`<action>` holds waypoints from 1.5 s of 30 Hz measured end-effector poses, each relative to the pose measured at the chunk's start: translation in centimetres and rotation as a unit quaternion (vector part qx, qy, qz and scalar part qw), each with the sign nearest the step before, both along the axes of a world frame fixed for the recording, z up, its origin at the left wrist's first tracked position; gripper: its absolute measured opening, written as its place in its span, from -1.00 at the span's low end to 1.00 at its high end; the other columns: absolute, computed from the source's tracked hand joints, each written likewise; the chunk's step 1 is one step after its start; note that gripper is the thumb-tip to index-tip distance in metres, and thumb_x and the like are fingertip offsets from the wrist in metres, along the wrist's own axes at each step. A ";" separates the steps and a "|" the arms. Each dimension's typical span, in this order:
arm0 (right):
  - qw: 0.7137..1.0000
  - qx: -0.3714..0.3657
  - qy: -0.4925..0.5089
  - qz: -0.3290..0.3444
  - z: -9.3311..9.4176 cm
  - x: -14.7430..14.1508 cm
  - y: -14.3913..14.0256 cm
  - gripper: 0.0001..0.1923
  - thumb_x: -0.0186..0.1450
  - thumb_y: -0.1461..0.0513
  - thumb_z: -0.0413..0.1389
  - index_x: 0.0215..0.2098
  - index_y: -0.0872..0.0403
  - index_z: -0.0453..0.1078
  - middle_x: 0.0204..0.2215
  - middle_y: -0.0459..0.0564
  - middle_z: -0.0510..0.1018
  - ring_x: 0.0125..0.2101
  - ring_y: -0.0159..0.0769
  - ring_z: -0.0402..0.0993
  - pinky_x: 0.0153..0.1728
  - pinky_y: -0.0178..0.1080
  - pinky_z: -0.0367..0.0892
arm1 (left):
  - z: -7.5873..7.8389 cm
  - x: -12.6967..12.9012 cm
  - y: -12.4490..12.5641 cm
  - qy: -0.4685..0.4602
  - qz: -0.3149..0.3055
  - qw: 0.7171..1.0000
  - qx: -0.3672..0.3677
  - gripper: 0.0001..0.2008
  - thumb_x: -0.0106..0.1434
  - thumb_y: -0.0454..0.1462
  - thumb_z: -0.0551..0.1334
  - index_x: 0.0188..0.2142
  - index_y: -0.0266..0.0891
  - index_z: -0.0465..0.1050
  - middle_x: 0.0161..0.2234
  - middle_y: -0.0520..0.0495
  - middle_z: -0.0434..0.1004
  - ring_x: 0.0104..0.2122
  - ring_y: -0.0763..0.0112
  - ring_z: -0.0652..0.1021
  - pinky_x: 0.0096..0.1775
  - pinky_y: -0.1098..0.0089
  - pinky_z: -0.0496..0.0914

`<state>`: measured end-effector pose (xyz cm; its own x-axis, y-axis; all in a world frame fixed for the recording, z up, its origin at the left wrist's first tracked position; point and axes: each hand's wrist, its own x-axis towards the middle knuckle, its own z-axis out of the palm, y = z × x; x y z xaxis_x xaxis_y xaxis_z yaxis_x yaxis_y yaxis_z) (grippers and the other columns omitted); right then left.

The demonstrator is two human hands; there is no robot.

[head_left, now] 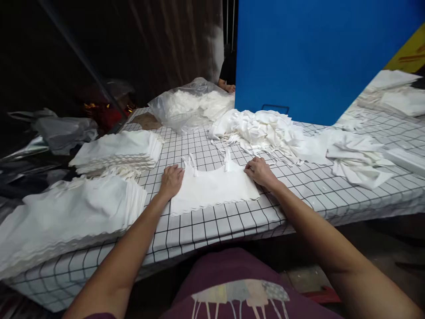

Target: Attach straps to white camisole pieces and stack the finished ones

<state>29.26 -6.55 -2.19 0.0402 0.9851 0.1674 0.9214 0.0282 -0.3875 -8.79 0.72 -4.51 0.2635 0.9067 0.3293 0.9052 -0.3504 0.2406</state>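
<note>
The white top [215, 188] lies flat near the front edge of the table [206, 228], with its straps [227, 160] pointing to the far edge. The left hand [172, 180] is on one side of it and the right hand [261, 172] is on the other, maybe to keep it smooth. Both hands are a bit curled, but I cannot tell if they pinch it. Two neat piles [116, 145] sit by the left edge, perhaps stacked so they stay tidy. A messy heap [255, 128] lies just past the right hand, perhaps so it is easy to reach.
</note>
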 end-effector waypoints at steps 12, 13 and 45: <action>0.994 0.096 -0.019 -0.057 -1.5 2.7 0.6 -0.65 0.32 0.12 0.11 0.03 0.07 0.42 0.01 0.19 0.36 0.01 0.04 0.25 -0.09 -0.03 0.29 | 0.8 0.0 -2.3 0.060 -0.028 0.998 0.012 -0.47 0.43 -0.05 -0.05 0.28 -0.21 0.27 0.36 -0.25 0.11 0.34 -0.20 0.08 0.18 -0.20 0.22; 0.990 0.102 -0.020 -0.097 -1.2 3.3 1.3 -0.62 0.32 0.11 0.11 0.07 0.08 0.39 0.03 0.21 0.35 0.03 0.06 0.24 -0.08 -0.01 0.28 | 0.8 0.0 -2.3 0.060 -0.025 0.998 0.022 -0.46 0.43 -0.05 -0.06 0.27 -0.24 0.28 0.35 -0.28 0.12 0.34 -0.21 0.09 0.16 -0.20 0.24; 0.797 -0.293 0.357 0.390 3.6 -0.6 -24.7 -0.70 0.38 0.02 -0.01 -0.30 0.08 0.33 -0.58 -0.16 0.31 -0.60 -0.47 0.19 -0.58 -0.41 0.11 | 5.0 24.1 -10.7 -0.081 -0.303 0.929 -0.195 -0.78 0.34 -0.21 0.16 -0.13 -0.27 0.50 -0.12 -0.16 0.54 -0.15 0.21 0.55 -0.13 0.25 0.46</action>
